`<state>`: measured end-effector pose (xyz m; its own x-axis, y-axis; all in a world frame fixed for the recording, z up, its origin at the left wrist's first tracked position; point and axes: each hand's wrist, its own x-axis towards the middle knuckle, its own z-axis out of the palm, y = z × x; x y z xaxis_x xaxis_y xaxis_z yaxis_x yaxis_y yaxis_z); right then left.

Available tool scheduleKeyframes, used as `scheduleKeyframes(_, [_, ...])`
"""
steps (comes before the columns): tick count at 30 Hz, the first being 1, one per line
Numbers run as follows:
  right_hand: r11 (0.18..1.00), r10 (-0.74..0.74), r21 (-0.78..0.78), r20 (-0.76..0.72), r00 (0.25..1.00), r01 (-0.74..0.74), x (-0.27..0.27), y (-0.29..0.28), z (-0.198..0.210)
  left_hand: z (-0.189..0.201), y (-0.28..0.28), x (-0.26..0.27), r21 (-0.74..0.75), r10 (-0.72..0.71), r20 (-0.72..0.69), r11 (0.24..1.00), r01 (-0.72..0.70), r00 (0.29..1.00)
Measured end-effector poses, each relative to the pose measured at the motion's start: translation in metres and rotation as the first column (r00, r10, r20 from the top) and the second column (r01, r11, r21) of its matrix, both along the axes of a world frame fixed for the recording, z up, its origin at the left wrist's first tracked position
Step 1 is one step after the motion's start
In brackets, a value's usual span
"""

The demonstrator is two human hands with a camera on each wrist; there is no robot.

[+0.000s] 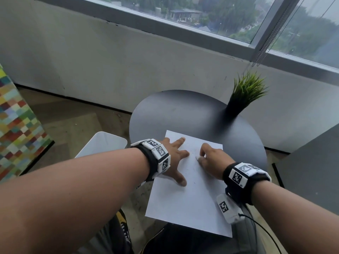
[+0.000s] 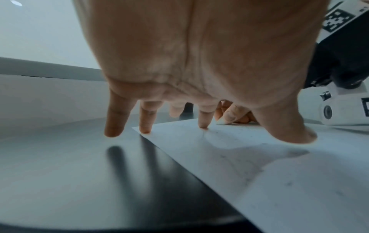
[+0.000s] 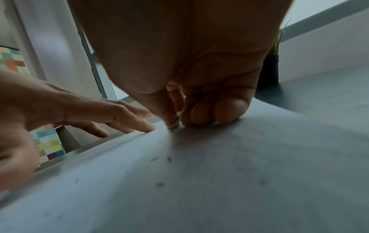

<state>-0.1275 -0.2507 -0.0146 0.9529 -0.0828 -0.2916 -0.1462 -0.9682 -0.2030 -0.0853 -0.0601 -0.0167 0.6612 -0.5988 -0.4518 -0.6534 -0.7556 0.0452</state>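
A white sheet of paper lies on a round dark table, its near edge hanging over the table's rim. My left hand is spread flat, with fingertips and thumb pressing on the sheet's left part; the little finger is off the paper. My right hand has curled fingers and pinches a small white eraser against the paper near its upper middle. The eraser shows under the thumb in the left wrist view. Small dark specks dot the paper.
A potted grass plant in a black pot stands at the table's far right. A white bin sits on the floor left of the table. A multicoloured panel stands at far left, a grey surface at right.
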Motion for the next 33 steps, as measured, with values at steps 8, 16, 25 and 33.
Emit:
scheduleKeyframes(8, [0.923, 0.382, 0.049, -0.019, 0.924, -0.381, -0.028, 0.033, 0.001, 0.003, 0.006, -0.009, 0.025, -0.019, 0.017, 1.000, 0.019, 1.000])
scheduleKeyframes(16, [0.940, 0.335, 0.065, 0.023, 0.942, -0.336, -0.026, 0.032, 0.003, 0.005, 0.008, -0.010, 0.051, 0.042, -0.056, 0.998, -0.039, 0.998])
scheduleKeyframes(25, [0.963, 0.266, 0.029, 0.032, 0.963, -0.267, -0.024, 0.019, 0.004, 0.006, 0.008, -0.011, 0.057, 0.035, -0.064, 0.998, -0.031, 0.997])
scheduleKeyframes(33, [0.981, 0.188, 0.039, 0.059, 0.980, -0.190, -0.007, 0.012, 0.003, 0.000, 0.010, -0.008, 0.057, 0.021, -0.043, 0.998, -0.018, 0.999])
